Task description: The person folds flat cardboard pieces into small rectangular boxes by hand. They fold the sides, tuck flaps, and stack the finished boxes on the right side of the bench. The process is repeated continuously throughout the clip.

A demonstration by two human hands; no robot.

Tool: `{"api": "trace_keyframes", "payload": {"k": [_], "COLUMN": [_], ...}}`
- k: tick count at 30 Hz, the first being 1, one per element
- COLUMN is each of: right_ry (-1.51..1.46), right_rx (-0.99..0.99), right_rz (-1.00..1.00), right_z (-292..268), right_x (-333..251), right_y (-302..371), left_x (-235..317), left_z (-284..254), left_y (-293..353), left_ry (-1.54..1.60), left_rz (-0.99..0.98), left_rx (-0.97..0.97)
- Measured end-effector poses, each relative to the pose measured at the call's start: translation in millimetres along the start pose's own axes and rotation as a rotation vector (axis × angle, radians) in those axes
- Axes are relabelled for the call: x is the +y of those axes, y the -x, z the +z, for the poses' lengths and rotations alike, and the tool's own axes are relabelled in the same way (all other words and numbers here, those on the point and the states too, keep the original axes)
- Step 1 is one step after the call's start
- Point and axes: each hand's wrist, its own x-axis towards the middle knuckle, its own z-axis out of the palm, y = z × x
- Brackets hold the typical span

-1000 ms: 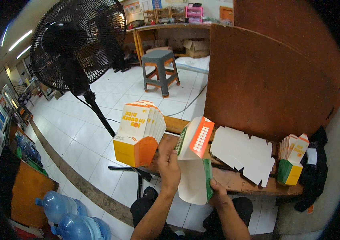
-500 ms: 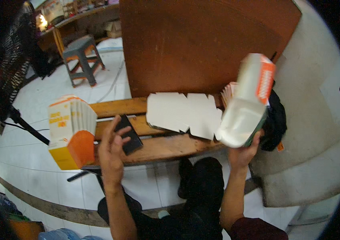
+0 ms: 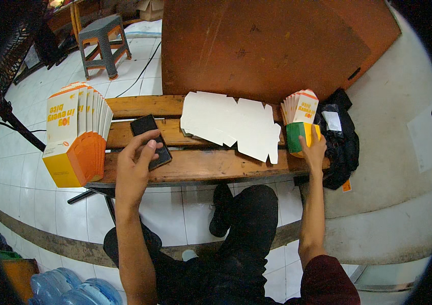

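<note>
My left hand [image 3: 135, 165] rests on a black phone [image 3: 147, 133] that lies on the wooden bench [image 3: 211, 165]. Its fingers curl over the phone's near end. My right hand [image 3: 313, 151] reaches to the bench's right end and touches a small stack of folded green, orange and white cartons [image 3: 300, 120] standing there. White flat carton blanks [image 3: 228, 122] lie spread in the middle of the bench between my hands. A large stack of folded yellow and orange cartons [image 3: 73, 134] stands at the bench's left end, beside my left hand.
A big brown board [image 3: 267, 43] leans against the wall behind the bench. A black bag [image 3: 340, 137] lies at the right end. A grey stool [image 3: 103, 43] stands on the tiled floor at back left. Blue water bottles [image 3: 76, 292] sit at lower left.
My right hand has lowered the folded carton it held up onto the right-hand stack. My left hand has settled down on the phone. The view has swung right.
</note>
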Motion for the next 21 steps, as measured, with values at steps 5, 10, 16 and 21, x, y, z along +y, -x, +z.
{"api": "trace_keyframes", "payload": {"k": [5,10,16,21], "right_ry": [0.142,0.105,0.015,0.018], "right_rx": [-0.078,-0.121,-0.171,-0.005], "right_rz": [-0.034,-0.046,0.036,-0.031], "right_z": [28,26,30,36], "right_x": [4,12,8,24], "right_y": [-15,-2,1,11], "left_x": [-11,-21,-16,-11], "left_z": [-3,-1,1,-6], "left_y": [-4,-11,-7,-3], "left_ry": [-0.04,-0.161,-0.02,-0.106], "left_rz": [-0.008,0.113,0.039,0.108], "left_rx": [-0.064,-0.075,-0.11,-0.052]}}
